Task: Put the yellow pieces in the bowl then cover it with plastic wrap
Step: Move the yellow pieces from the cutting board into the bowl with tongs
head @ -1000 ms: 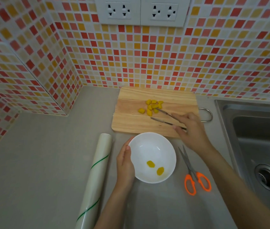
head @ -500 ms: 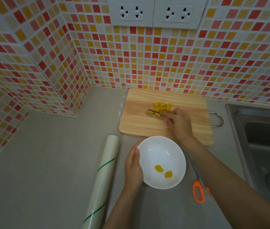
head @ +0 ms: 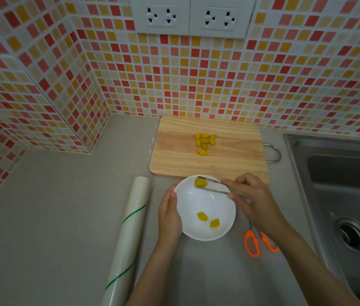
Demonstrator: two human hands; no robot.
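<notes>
A white bowl (head: 196, 202) sits on the grey counter with two yellow pieces (head: 207, 219) in its bottom. My left hand (head: 169, 215) cups the bowl's left rim. My right hand (head: 254, 198) grips metal tongs (head: 215, 187), whose tips pinch one yellow piece (head: 200, 183) over the bowl's far rim. Several more yellow pieces (head: 204, 141) lie clustered on the wooden cutting board (head: 229, 157) behind the bowl. A roll of plastic wrap (head: 128, 235) lies on the counter left of the bowl.
Orange-handled scissors (head: 256, 240) lie right of the bowl, partly under my right forearm. A steel sink (head: 340, 184) is at the right. The tiled wall with sockets (head: 193, 16) rises behind the board, and a tiled corner juts out at the left.
My right hand drew the tongs back from the pile on the board to above the bowl, carrying one yellow piece. My left hand stayed on the bowl.
</notes>
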